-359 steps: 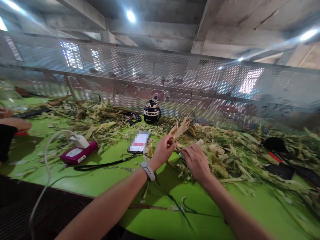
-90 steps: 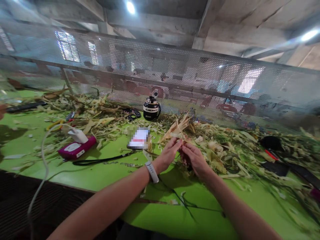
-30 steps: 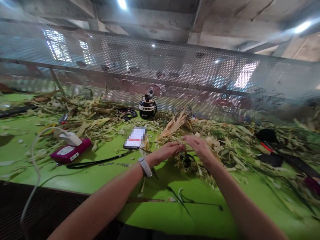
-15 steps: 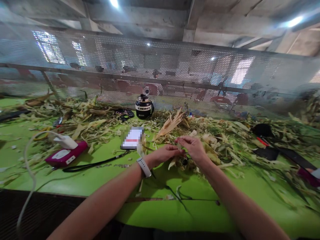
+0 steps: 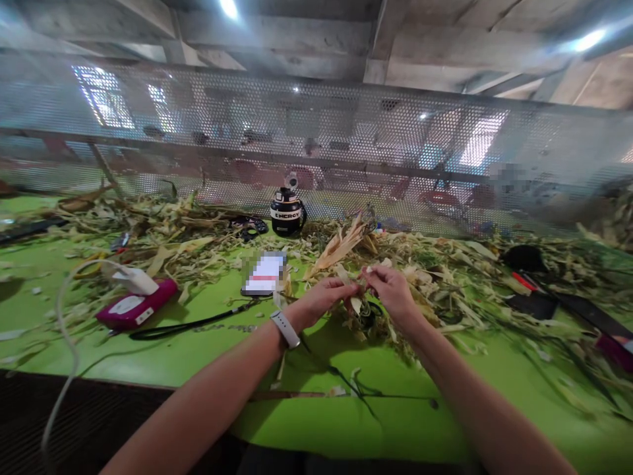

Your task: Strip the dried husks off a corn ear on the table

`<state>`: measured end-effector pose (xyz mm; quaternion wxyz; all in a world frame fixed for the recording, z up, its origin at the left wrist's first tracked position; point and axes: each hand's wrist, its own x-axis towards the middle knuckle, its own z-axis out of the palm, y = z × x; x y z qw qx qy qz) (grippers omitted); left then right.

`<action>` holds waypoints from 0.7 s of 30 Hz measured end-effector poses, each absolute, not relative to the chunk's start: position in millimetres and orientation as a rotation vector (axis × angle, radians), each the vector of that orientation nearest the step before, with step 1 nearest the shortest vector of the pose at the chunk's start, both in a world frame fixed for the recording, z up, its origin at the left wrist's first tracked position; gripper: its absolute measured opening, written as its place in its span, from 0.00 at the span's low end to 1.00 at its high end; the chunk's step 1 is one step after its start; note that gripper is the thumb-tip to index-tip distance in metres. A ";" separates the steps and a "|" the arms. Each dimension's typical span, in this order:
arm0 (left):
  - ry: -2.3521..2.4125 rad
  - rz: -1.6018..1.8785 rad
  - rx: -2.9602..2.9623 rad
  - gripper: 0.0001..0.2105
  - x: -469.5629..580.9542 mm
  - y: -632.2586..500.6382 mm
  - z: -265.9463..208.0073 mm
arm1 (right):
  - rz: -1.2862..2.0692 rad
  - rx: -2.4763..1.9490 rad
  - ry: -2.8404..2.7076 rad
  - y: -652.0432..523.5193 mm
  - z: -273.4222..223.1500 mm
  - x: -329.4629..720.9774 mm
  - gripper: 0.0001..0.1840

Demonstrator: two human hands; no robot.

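Note:
My left hand [image 5: 326, 298], with a pale watch strap on its wrist, is closed in a pinch on a pale strip of corn husk [image 5: 355, 304]. Close by on its right, my right hand [image 5: 393, 290] has its thumb and fingertips pressed together at the same husk work; a small whitish bit shows at the fingertips. Beneath both hands lie loose husk scraps and a dark round object [image 5: 370, 315], too unclear to name. A bundle of dry tan husk [image 5: 341, 245] rests just beyond the hands.
A phone [image 5: 264, 274] lies left of the hands, with a black strap [image 5: 188, 326] before it. Further left sits a magenta power strip [image 5: 137, 305] with a white plug and cable. A black bottle [image 5: 287, 214] stands at the back by a perforated metal screen [image 5: 336, 158]. Husk litters the green table [image 5: 395, 422].
Both hands have risen slightly, and the right has shifted a little to the right. The pale strip now shows above and below my left fingers. The view has shifted slightly.

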<state>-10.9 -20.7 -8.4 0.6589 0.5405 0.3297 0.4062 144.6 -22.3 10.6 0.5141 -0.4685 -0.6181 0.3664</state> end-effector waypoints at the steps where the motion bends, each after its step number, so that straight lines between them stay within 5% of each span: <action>1: 0.748 0.891 1.259 0.14 -11.2 -21.0 -8.9 | 0.872 -1.126 -1.463 -21.9 10.2 144.4 0.19; 15: 0.730 1.222 1.078 0.17 -6.5 -19.1 -7.7 | 1.049 -1.367 -1.648 -31.7 21.9 149.8 0.26; 21: 0.761 1.348 1.077 0.14 -6.1 -17.3 -6.6 | 0.667 -1.217 -1.929 -28.4 13.6 144.7 0.22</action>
